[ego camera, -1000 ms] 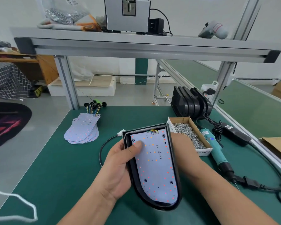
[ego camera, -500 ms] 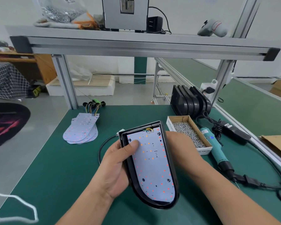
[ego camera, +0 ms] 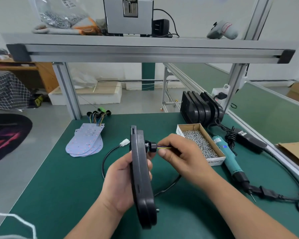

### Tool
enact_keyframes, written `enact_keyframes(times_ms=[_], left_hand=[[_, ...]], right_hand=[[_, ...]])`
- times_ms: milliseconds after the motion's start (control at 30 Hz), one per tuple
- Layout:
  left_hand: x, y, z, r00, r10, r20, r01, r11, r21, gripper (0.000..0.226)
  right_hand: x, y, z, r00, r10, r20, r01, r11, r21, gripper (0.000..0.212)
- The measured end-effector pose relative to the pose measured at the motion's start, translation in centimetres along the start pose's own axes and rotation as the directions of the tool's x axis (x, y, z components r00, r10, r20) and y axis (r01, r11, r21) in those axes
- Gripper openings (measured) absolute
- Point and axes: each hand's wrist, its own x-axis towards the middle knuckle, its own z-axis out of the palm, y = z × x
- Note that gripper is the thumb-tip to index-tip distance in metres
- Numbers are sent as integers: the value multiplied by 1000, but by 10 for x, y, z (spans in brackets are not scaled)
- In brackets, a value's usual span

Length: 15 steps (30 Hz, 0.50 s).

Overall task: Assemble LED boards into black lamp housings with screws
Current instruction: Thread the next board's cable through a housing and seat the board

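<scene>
Housing (ego camera: pixel 142 195) on edge, long axis fore-aft

Bright, even, diffuse light, pale walls (ego camera: pixel 197 18) near washed out, only a soft shadow on the green bench (ego camera: pixel 62 187) below the right hand (ego camera: pixel 178 153), that hand slightly motion-blurred, wide-angle bowing of the shelf (ego camera: pixel 145 50) and frame posts (ego camera: pixel 66 90) toward the edges, far room softer

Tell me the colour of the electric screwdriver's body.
The electric screwdriver is teal; the head view shows it.
</scene>
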Motion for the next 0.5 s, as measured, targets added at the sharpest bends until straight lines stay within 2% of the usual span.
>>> enact_keyframes(times_ms=[167,233,333,400,500], left_hand=[[-3,-6,6,1000,-16,21,16,999,-28,37],[-3,-7,3,1000,-2,24,1,1000,28,27],[-2,-8,4,1000,-7,-4,8,995,101,26],[-1,-8,8,999,-39,-15,40,996,82,41],[3,-9,3,999,-7,-40,10,996,89,42]], right_hand=[[0,0,-5,1000,12,10,-12,999,-32,14],[0,0,-5,1000,9,26,-8,999,-49,15],[1,-1,-5,1000,9,28,-7,998,-62,16],[1,0,-5,999,-30,29,34,990,-137,18],[3,1,-4,995,-81,61,91,979,-183,17]])
